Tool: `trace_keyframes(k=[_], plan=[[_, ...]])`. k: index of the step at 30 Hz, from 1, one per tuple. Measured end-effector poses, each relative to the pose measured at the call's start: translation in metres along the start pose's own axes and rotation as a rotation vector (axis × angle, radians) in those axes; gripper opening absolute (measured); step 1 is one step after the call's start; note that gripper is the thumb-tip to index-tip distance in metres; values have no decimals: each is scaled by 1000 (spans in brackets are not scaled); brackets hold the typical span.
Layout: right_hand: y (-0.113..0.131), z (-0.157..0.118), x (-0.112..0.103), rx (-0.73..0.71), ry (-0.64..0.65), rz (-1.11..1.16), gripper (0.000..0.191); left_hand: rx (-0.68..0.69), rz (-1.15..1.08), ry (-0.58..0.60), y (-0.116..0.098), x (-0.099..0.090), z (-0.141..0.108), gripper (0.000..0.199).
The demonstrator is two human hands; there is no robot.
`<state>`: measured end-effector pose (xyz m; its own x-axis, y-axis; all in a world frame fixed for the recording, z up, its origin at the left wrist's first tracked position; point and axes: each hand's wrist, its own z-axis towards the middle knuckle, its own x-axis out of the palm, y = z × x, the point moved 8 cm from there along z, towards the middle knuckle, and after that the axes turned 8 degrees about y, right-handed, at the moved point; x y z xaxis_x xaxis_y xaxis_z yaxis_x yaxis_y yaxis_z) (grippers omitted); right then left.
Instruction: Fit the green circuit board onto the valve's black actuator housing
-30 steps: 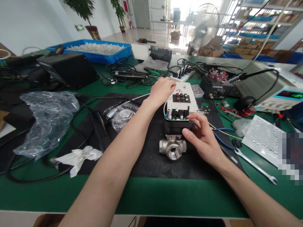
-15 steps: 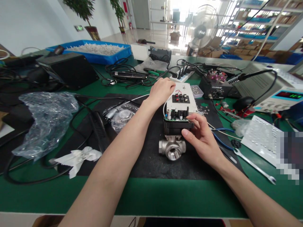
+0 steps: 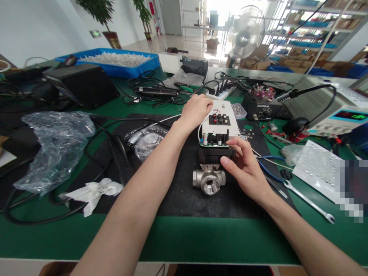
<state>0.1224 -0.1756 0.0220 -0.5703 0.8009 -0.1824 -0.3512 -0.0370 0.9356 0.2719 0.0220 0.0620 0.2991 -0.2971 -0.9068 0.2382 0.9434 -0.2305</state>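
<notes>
My right hand (image 3: 244,165) grips the right side of a black actuator housing (image 3: 214,155), thumb in front and fingers behind. A green circuit board (image 3: 212,145) with upright parts tops the housing, and a silver three-way valve (image 3: 210,181) is fixed below it. Behind stands a white box (image 3: 225,128) with a black switch panel (image 3: 219,119). At the box's upper left edge rests my left hand (image 3: 197,109), its fingers curled together; what they hold, if anything, is hidden. A white cable (image 3: 199,132) curves down from near that hand to the board.
A black mat (image 3: 184,203) lies under the valve. To the left are a plastic bag (image 3: 57,149), crumpled tissue (image 3: 96,191) and black cables. On the right lie a wrench (image 3: 310,202), blue-handled pliers (image 3: 270,172) and a power supply (image 3: 330,103). A tray of screws (image 3: 238,110) sits beside the box.
</notes>
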Motion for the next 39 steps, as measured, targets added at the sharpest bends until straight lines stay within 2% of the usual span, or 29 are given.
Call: trace_keyframes(k=[10,13,15,19,21,23,26,28,31,36,39], plan=[[2,0,2,1,16,47,40,-4,16,8,-2,-2,-2,35],[2,-1,2,-2,18,38,41,1,13,27,-3,-8,-4,32],[3,-1,1,-11,18,28,41,-20,-9,-2,-4,-23,-6,33],[0,-2,-2,-16,9,11,41,-39,-191,-121,-21,-71,-20,31],[-1,-3,-2,-20,0,-2,41,-24,-345,-70,-37,-87,-33,35],[1,-3,-3,-37,-3,-4,40,-40,-494,60,-51,-92,-50,38],[8,-3,-1,-68,2,2,40,-133,-616,242,-58,-88,-81,37],[13,-3,-1,-93,0,-30,41,-203,-628,303,-51,-81,-98,37],[15,-1,-2,-128,-4,-87,43,-281,-632,441,-38,-62,-110,39],[11,0,-3,-90,-3,-103,47,-328,-516,506,-22,-50,-113,47],[12,0,-2,-102,9,-102,47,-305,-486,524,-20,-48,-112,49]])
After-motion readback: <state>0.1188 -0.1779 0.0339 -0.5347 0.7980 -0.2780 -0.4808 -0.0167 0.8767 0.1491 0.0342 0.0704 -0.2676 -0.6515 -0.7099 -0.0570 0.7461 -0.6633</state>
